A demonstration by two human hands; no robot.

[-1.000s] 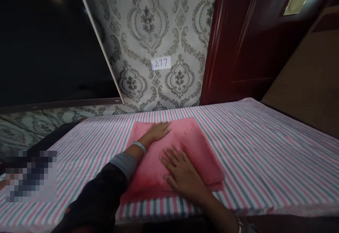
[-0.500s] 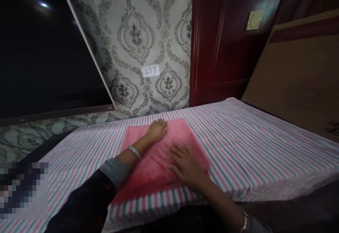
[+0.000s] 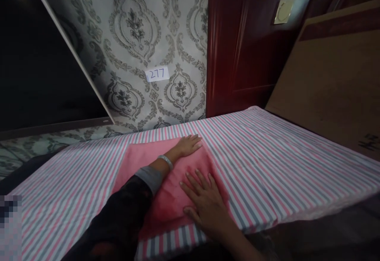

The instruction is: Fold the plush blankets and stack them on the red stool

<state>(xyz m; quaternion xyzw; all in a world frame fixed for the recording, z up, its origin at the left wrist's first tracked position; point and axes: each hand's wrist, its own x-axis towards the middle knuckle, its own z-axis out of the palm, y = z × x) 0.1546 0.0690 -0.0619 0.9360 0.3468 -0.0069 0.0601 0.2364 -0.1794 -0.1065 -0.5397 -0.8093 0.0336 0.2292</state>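
A pink cloth (image 3: 172, 197) with darker red patches lies flat on a table covered by a striped tablecloth (image 3: 261, 150). Near the cloth's far right corner, my left hand (image 3: 189, 145) rests on it with fingers stretched out, a silvery bracelet at the wrist. Closer to me, my right hand (image 3: 204, 203) lies palm down on the cloth's right part, fingers spread. Neither hand grips anything. My left forearm covers part of the cloth's middle.
Behind the table is a patterned wall with a paper label (image 3: 157, 74) reading 277. A large dark screen (image 3: 44, 63) stands at the left. A big cardboard box (image 3: 329, 71) leans at the right, beside a dark red door panel (image 3: 237, 47).
My left hand has slid right across the cloth toward its far right corner. My right hand's fingers are more spread. The view has shifted a little.
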